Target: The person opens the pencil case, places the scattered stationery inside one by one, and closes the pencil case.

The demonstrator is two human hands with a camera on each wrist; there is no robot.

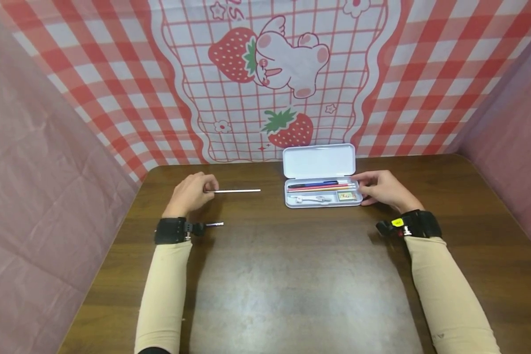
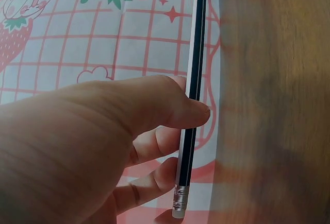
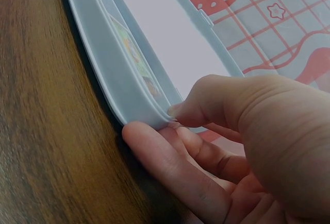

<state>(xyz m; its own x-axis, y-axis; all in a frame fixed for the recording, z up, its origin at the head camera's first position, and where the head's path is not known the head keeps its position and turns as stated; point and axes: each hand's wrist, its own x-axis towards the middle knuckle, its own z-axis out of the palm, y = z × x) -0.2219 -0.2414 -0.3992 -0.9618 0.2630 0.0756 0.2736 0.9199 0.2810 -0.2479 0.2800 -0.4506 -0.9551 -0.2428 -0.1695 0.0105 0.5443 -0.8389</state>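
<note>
My left hand [image 1: 190,191] pinches a pencil [image 2: 194,59] between thumb and fingers. It has dark and white stripes and a white eraser in a metal ferrule at the end by my fingers, and points right in the head view. Right of it lies a white pencil case [image 1: 319,162], lid raised against the backdrop. My right hand [image 1: 387,189] grips the case's right end, thumb on the rim and fingers against the outer wall. Several pens and pencils [image 1: 320,187] lie along the back of the case. In front of them are a silver compass [image 1: 309,199] and a small patterned block [image 1: 346,196].
A thin stick-like thing with a pale end [image 1: 215,224] shows beside my left wrist strap, which hides the rest of it. The brown wooden table [image 1: 301,275] meets a red-and-white checked cloth [image 1: 425,88] at the back. Pink curtains [image 1: 35,172] hang at both sides.
</note>
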